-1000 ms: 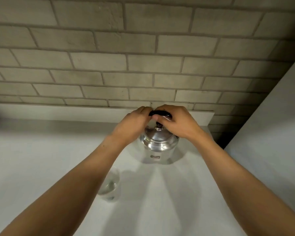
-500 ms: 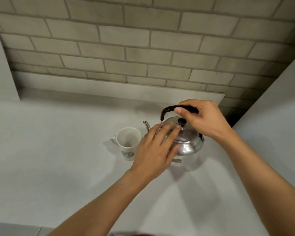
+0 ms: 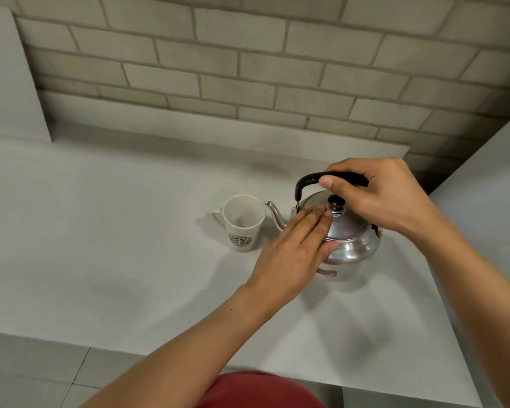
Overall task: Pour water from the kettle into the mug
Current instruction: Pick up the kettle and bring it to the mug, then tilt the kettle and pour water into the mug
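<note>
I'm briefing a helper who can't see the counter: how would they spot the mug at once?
Start at the pale counter below the brick wall. Find the shiny metal kettle under both hands; its spout points left at the mug. It's the only white cup, open and upright, with a green round logo.

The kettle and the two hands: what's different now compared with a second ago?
The left hand let go of the black handle and now lies flat, fingers on the kettle lid. The kettle's spout now points at the white mug, newly in view. The right hand stayed gripping the handle; the kettle stayed on the counter.
</note>
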Action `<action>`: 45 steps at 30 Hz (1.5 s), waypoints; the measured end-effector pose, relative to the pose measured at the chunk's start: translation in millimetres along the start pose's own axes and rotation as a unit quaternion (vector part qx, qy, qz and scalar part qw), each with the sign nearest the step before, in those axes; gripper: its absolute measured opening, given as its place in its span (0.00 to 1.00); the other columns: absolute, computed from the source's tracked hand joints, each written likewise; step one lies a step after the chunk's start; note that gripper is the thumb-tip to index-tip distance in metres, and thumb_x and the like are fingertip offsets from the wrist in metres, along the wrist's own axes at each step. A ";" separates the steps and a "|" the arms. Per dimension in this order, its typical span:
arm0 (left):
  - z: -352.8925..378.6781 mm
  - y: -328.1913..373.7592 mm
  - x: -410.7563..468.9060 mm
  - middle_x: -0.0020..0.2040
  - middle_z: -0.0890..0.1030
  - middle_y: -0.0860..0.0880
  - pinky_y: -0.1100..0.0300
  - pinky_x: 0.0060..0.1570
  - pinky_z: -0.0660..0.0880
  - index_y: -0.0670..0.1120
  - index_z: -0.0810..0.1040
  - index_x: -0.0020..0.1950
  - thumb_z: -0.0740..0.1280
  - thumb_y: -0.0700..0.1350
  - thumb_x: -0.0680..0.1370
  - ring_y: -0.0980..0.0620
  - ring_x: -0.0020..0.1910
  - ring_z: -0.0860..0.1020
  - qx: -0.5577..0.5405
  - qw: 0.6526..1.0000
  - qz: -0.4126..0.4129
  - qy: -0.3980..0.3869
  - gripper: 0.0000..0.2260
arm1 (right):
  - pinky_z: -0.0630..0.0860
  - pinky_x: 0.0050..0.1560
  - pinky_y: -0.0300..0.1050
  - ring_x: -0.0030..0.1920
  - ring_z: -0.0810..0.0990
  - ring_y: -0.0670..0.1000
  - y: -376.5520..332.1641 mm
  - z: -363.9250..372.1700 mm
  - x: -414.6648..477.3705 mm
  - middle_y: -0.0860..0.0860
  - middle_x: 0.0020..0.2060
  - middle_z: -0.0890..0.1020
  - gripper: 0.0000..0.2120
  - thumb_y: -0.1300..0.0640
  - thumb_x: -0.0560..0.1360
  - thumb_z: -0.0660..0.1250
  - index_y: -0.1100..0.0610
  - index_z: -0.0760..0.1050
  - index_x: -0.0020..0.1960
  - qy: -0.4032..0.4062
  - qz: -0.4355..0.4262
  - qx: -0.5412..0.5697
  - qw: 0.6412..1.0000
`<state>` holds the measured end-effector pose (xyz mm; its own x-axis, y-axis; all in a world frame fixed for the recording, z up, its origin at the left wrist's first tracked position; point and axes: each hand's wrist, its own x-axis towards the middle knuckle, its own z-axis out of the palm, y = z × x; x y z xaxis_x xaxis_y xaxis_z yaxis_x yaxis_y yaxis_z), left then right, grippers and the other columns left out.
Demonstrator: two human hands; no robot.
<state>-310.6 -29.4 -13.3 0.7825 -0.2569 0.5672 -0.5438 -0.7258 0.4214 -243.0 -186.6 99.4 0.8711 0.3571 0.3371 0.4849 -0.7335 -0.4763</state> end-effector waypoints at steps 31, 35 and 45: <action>-11.5 -12.2 10.4 0.72 0.75 0.36 0.50 0.76 0.66 0.32 0.73 0.72 0.69 0.39 0.82 0.42 0.75 0.71 -0.170 0.980 -0.077 0.069 0.20 | 0.72 0.36 0.45 0.35 0.77 0.51 -71.7 -1.3 69.9 0.46 0.35 0.86 0.13 0.40 0.78 0.68 0.45 0.88 0.53 -0.151 -0.117 -0.173 0.966; -8.6 -11.5 10.8 0.73 0.75 0.38 0.52 0.76 0.66 0.34 0.74 0.73 0.68 0.40 0.82 0.43 0.76 0.70 -0.187 0.975 -0.093 0.074 0.20 | 0.78 0.39 0.49 0.36 0.80 0.51 -77.6 -4.6 72.3 0.45 0.36 0.87 0.13 0.41 0.79 0.68 0.46 0.88 0.53 -0.167 -0.128 -0.189 0.959; -9.7 -3.8 16.3 0.73 0.76 0.38 0.57 0.76 0.65 0.34 0.74 0.73 0.69 0.40 0.82 0.44 0.75 0.71 -0.197 0.972 -0.095 0.087 0.20 | 0.78 0.38 0.49 0.37 0.81 0.51 -81.7 -13.9 76.0 0.46 0.35 0.86 0.14 0.40 0.79 0.68 0.47 0.87 0.51 -0.177 -0.139 -0.216 0.950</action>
<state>-298.7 -24.6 1.1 0.8357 -0.0046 0.5491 -0.4950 -0.4393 0.7496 -217.5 -107.5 175.2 0.7224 0.6879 0.0705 0.6899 -0.7239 -0.0063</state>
